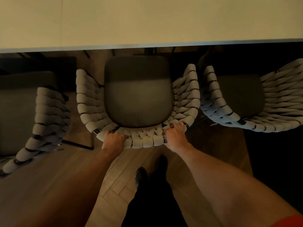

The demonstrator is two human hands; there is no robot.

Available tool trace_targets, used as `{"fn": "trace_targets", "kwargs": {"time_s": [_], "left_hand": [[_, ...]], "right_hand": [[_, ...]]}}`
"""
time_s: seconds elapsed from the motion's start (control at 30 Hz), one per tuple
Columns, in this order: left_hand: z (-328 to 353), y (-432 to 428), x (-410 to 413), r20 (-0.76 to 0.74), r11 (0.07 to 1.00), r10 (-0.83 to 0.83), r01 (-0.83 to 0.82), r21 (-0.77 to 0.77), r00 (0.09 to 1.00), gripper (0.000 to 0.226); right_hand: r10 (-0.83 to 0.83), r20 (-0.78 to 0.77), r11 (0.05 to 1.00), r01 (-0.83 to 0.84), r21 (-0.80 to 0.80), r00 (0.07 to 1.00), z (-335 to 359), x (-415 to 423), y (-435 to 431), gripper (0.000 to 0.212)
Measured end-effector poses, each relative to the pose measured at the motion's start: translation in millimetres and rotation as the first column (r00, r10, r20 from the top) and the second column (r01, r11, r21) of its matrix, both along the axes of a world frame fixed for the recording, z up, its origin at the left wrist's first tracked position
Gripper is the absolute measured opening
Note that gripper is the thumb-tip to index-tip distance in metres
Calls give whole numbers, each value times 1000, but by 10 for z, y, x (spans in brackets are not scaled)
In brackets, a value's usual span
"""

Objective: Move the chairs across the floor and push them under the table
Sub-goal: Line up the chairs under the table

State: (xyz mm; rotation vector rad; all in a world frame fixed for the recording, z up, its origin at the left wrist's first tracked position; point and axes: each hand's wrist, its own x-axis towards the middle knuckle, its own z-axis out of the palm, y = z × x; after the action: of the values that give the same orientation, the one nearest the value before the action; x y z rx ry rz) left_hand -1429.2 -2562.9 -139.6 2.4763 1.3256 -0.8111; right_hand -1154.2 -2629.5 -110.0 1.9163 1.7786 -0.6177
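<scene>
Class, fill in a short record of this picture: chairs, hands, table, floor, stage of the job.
chairs: three, with woven backs and dark seats: left chair, middle chair, right chair
hands: left hand and right hand grip the middle chair's back rim
table: pale table, edge near the middle seat's front
floor: wooden floor
stage: middle chair not yet fully under

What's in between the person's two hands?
Just a stretch of white woven backrest on the chair that the left hand and right hand both grip. The head view shows it.
</scene>
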Motion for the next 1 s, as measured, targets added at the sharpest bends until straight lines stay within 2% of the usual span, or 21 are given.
{"fn": "trace_targets", "kwargs": {"time_s": [0.47, 0.7, 0.87, 1.0], "left_hand": [[15, -58, -55, -12, 999, -1, 0, -45, 1000, 51], [292, -199, 175, -2, 994, 14, -14, -112, 1000, 58], [522, -272, 637, 67, 992, -16, 24, -122, 998, 56], [607, -344, 1084, 144, 988, 33, -10, -155, 989, 57]], "right_hand": [[-9, -16, 1000, 10, 14, 1000, -8, -19, -81, 36], [38, -87, 989, -26, 142, 995, 187, 104, -293, 58], [-76, -281, 963, 143, 230, 957, 490, 422, -552, 54], [-245, -251, 915, 309, 260, 936, 611, 891, -720, 65]]}}
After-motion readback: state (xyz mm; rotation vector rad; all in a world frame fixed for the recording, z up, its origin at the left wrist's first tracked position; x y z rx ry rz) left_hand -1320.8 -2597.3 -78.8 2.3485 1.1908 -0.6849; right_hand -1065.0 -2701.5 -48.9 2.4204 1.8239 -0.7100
